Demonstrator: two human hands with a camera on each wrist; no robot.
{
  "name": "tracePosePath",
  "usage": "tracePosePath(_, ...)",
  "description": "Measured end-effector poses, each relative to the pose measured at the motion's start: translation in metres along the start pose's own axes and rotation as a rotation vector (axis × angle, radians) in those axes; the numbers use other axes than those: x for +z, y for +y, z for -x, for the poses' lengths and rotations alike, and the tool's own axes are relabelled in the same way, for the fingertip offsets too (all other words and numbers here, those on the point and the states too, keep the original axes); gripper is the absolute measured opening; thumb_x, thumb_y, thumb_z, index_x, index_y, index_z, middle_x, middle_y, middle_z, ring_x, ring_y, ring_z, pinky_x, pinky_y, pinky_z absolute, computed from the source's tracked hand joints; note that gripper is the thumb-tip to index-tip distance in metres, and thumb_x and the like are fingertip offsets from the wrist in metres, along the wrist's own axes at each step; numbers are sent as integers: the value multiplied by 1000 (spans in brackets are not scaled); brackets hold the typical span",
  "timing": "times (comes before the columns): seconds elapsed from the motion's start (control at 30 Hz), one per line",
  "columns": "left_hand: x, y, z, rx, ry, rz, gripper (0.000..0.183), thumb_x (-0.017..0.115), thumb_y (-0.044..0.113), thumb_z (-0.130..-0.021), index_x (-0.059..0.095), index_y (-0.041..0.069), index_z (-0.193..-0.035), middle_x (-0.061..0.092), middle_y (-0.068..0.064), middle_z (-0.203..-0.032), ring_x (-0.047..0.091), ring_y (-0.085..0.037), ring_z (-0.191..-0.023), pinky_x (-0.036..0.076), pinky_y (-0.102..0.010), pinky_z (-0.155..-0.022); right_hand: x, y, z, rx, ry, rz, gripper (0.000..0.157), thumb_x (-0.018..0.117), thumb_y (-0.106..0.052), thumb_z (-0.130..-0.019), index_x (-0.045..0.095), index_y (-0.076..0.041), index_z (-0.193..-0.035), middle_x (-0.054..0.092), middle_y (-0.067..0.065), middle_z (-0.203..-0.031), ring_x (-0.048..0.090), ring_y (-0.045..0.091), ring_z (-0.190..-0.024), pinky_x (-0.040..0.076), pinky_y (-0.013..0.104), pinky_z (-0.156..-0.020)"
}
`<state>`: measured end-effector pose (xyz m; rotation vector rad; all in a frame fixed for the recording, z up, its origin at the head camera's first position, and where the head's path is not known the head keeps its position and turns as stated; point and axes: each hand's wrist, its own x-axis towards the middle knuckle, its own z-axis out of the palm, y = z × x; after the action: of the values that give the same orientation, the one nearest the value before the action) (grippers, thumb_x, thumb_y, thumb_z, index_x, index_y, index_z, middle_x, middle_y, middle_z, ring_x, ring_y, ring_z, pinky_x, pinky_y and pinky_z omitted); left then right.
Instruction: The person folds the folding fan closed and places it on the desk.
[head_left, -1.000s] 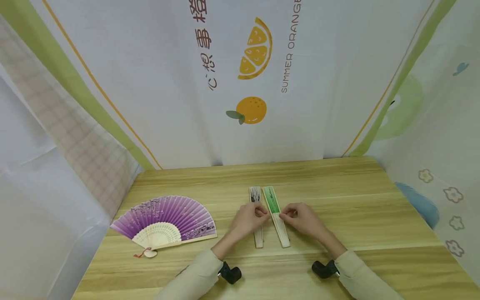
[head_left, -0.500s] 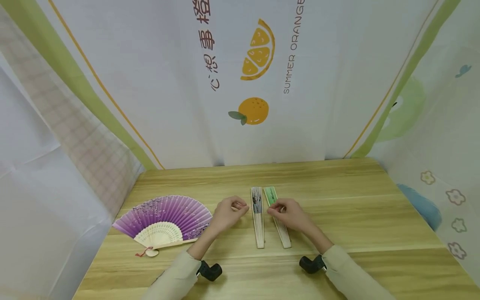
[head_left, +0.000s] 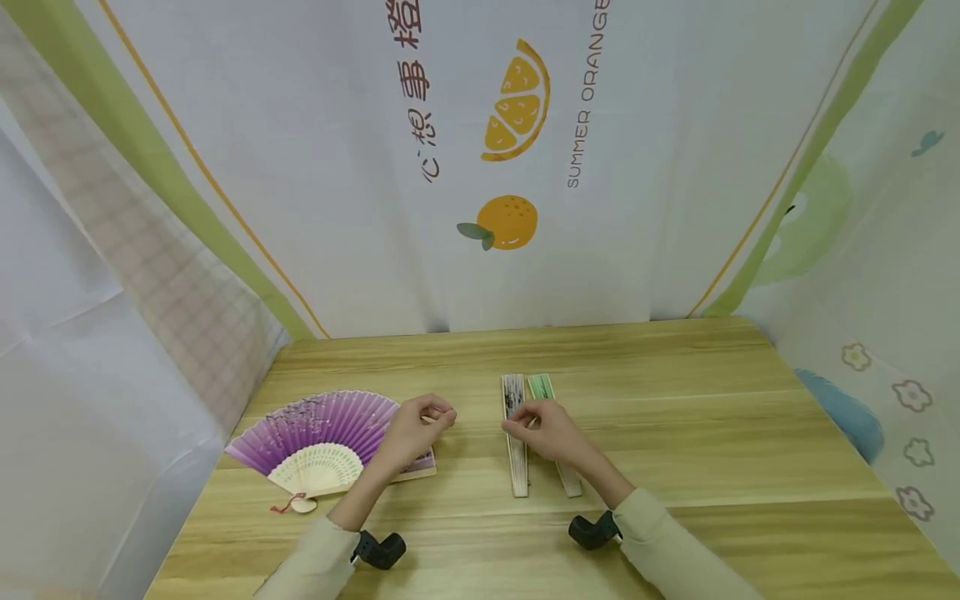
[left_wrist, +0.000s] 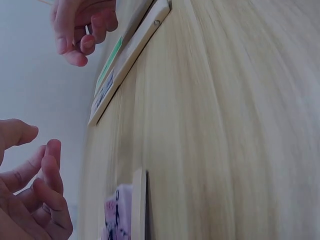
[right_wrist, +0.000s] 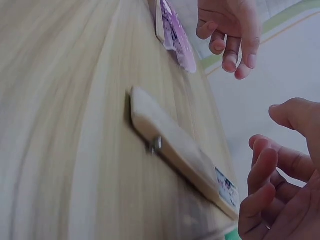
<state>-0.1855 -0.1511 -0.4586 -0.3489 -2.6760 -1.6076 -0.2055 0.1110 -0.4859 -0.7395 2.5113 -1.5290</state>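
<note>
An open purple folding fan (head_left: 307, 425) with a pale rib base lies at the table's left, a red tassel at its pivot. My left hand (head_left: 416, 429) hovers over its right part, loosely curled and holding nothing. Near the middle lie two folded fans: one with a grey-and-black printed leaf (head_left: 517, 467) and, to its right, a green one (head_left: 542, 386). Above them is my right hand (head_left: 547, 429), partly covering both. In the right wrist view this hand (right_wrist: 285, 185) is raised off the table, its fingers loosely bent with nothing between them.
The wooden table (head_left: 675, 400) backs onto a white cloth (head_left: 622, 250) printed with oranges and lettering. More patterned cloth hangs at both sides. A black wrist mount (head_left: 380, 550) sits on my left forearm, another (head_left: 592, 531) on my right.
Both hands have moved left: the left from the grey-and-black folded fan to the open purple fan, the right from the green fan across toward the grey-and-black one. The fans stay put.
</note>
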Motion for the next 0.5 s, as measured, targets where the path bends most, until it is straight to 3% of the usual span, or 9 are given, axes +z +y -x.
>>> tracePosePath(0.5,-51,-18,10,-90,69,-104,20,68,15,-99,68,0,-112,69,-9,-96,64,-26,-91,50,-39,-78,36,-16,-15,-35,16,-56,14,72,-19,-97,75,-6,-93,64,-6,-80,58,12,-72,50,29,-66)
